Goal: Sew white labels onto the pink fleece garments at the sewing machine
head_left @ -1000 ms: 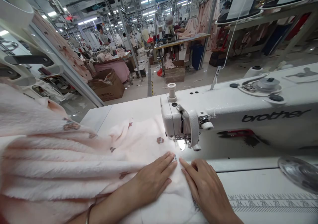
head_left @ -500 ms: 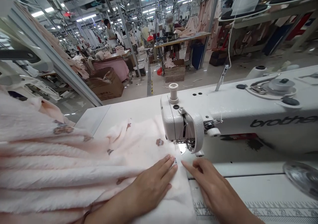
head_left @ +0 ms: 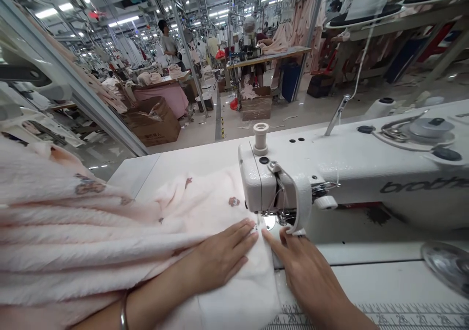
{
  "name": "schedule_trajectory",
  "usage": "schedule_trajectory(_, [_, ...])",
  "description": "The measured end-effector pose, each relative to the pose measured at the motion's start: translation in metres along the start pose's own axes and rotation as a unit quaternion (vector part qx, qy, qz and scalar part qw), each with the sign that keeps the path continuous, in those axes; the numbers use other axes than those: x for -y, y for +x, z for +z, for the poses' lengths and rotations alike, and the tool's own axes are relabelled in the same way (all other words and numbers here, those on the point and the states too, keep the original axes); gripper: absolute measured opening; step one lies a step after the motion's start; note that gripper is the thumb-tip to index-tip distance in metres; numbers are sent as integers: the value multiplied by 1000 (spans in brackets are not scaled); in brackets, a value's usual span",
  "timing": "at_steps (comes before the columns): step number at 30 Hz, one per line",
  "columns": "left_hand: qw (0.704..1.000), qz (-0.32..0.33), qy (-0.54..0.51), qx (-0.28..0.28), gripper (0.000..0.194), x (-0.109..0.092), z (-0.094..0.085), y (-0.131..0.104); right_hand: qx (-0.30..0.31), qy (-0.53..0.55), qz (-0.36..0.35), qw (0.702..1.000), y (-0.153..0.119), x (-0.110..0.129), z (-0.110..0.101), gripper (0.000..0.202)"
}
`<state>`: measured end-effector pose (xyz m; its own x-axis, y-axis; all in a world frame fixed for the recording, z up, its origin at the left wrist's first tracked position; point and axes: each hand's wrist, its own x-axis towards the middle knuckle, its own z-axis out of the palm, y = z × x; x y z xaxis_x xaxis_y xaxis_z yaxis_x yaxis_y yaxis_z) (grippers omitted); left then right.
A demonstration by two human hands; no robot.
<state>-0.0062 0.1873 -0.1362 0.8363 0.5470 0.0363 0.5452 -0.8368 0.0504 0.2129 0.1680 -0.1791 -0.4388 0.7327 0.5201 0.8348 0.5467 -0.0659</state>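
Observation:
Pale pink plush fabric [head_left: 205,198] with small brown printed figures lies under the head of a white sewing machine [head_left: 271,178]. My left hand [head_left: 220,257] rests flat on this cloth, fingers stretched toward the lit needle area. Beside the fabric's right edge is my right hand [head_left: 308,266]. Its index finger reaches out to the cloth edge just in front of the presser area, while the other fingers bend under the machine head and are partly hidden. The needle itself is too small to make out.
A thick heap of the same cloth [head_left: 73,237] piles up on the left. A ruler strip [head_left: 384,313] runs along the front of the table. At right lies a clear round object [head_left: 447,266]. Beyond are a cardboard box [head_left: 154,125], a metal post and a worker [head_left: 169,44].
Both hands and the cloth edge have shifted slightly forward and left, closer to the needle area. The view has turned a little, so the machine sits farther right.

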Motion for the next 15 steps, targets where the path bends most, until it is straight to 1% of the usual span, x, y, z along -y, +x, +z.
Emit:
schedule_trajectory(6, [1000,-8,-15,1,45,4,2,2,19,-2,7,1000,1,1,1,55])
schedule_trajectory(9, [1000,-9,-11,-3,45,4,3,2,9,12,5,1000,-3,-1,2,55])
schedule_trajectory(12, [1000,-7,-5,-9,44,3,2,1,-7,29,11,1000,-7,-2,2,59])
schedule_trajectory(15, [1000,-4,-8,-15,43,2,0,1,-10,38,11,999,-9,-3,2,61])
